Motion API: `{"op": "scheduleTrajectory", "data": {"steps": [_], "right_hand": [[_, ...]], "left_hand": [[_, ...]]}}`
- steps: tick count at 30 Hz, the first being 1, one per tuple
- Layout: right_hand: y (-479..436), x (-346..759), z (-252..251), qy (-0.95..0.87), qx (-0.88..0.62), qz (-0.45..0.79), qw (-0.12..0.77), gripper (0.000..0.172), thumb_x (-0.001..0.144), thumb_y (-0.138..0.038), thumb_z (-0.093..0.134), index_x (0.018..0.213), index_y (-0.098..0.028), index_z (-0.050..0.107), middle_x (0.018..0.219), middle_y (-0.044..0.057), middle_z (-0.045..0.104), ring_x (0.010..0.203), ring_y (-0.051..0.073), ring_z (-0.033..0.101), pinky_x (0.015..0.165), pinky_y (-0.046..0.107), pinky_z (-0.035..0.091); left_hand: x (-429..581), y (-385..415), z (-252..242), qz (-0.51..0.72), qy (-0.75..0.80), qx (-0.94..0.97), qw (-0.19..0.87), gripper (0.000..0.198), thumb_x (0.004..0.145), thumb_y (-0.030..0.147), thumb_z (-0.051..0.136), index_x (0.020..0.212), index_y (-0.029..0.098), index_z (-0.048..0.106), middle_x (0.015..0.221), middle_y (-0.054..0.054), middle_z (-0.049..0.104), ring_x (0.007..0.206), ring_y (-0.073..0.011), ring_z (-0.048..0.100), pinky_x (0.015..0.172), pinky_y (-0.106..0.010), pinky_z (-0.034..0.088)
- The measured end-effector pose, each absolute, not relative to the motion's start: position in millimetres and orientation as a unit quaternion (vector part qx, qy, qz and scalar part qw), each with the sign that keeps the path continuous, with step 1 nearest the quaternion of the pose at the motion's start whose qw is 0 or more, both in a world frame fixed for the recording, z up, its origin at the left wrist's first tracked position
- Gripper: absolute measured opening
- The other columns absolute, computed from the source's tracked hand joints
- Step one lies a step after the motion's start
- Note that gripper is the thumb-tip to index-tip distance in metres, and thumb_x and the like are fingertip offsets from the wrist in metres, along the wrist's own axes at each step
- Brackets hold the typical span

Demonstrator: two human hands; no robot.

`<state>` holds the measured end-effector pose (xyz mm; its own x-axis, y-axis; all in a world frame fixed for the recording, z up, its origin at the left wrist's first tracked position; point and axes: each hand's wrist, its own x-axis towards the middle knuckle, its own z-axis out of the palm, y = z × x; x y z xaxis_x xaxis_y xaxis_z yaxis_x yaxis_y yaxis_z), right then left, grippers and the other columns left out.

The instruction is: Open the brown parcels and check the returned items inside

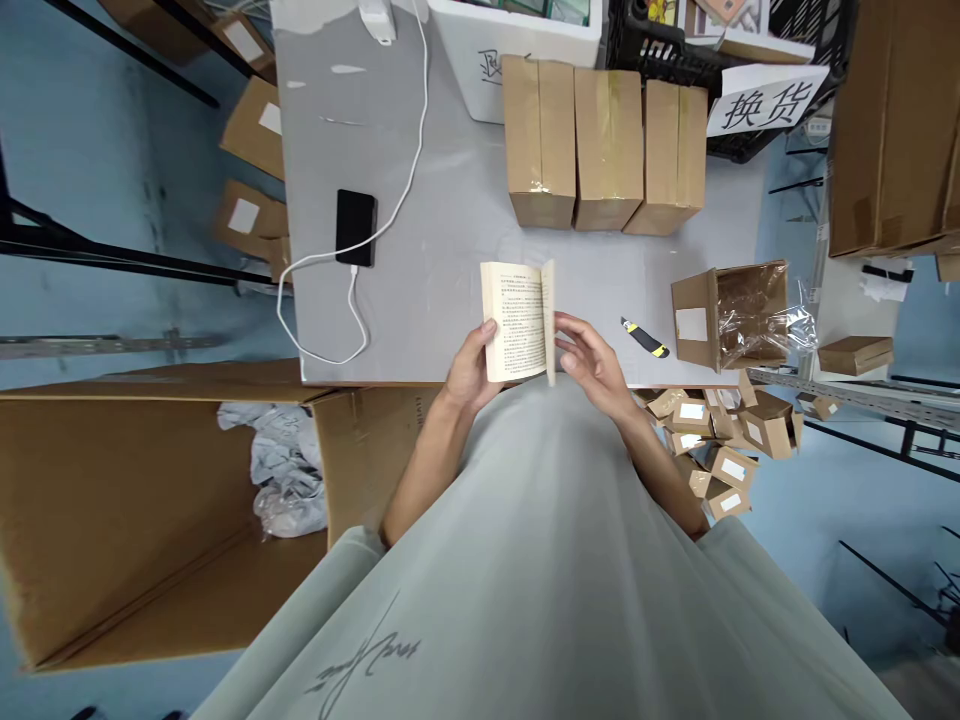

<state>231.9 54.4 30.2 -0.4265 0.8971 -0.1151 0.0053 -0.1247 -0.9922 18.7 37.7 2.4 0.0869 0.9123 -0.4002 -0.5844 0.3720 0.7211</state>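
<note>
I hold an open paperback book (516,318) over the near edge of the grey table (420,250). My left hand (471,370) grips its lower left corner, thumb on the printed page. My right hand (594,360) is at the book's right edge, fingers bent against the upright pages. A yellow and black utility knife (645,338) lies on the table just right of my right hand.
Three sealed cardboard boxes (606,145) stand at the back. A black phone (355,227) lies charging on a white cable at left. An opened box with plastic wrap (731,315) sits at right. A large open carton (150,500) and several small boxes (720,440) are on the floor.
</note>
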Motion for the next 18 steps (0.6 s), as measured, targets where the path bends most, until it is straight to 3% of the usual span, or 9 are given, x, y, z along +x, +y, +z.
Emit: {"op": "scheduleTrajectory", "data": {"steps": [3, 8, 13, 18], "right_hand": [[52, 227, 27, -0.613, -0.418, 0.588, 0.323, 0.066, 0.102, -0.082, 0.075, 0.15, -0.037, 0.076, 0.182, 0.009, 0.053, 0.177, 0.035, 0.042, 0.144, 0.06, 0.043], [47, 223, 19, -0.655, -0.452, 0.517, 0.313, 0.049, 0.105, -0.065, 0.081, 0.144, -0.035, 0.078, 0.184, 0.009, 0.049, 0.177, 0.033, 0.042, 0.147, 0.059, 0.038], [47, 227, 13, -0.628, -0.478, 0.518, 0.331, 0.045, 0.101, -0.061, 0.087, 0.135, -0.033, 0.08, 0.176, 0.011, 0.057, 0.169, 0.034, 0.053, 0.142, 0.058, 0.046], [47, 230, 15, -0.56, -0.485, 0.569, 0.358, 0.039, 0.099, -0.062, 0.087, 0.124, -0.033, 0.082, 0.161, 0.011, 0.067, 0.153, 0.032, 0.065, 0.126, 0.052, 0.061]], "left_hand": [[24, 35, 1, 0.517, 0.412, 0.194, 0.725, 0.083, 0.086, 0.074, 0.091, 0.147, 0.021, 0.077, 0.146, -0.018, 0.083, 0.147, -0.0449, 0.075, 0.121, -0.055, 0.064], [28, 37, 5, 0.512, 0.413, 0.177, 0.732, 0.078, 0.087, 0.065, 0.09, 0.15, 0.02, 0.075, 0.148, -0.018, 0.083, 0.146, -0.046, 0.075, 0.121, -0.055, 0.065], [27, 41, 10, 0.499, 0.428, 0.151, 0.739, 0.069, 0.093, 0.058, 0.074, 0.148, 0.017, 0.076, 0.144, -0.016, 0.084, 0.147, -0.0464, 0.074, 0.123, -0.06, 0.063], [26, 43, 4, 0.476, 0.429, 0.177, 0.747, 0.062, 0.092, 0.059, 0.073, 0.138, 0.018, 0.08, 0.139, -0.016, 0.086, 0.142, -0.0457, 0.077, 0.12, -0.06, 0.065]]}}
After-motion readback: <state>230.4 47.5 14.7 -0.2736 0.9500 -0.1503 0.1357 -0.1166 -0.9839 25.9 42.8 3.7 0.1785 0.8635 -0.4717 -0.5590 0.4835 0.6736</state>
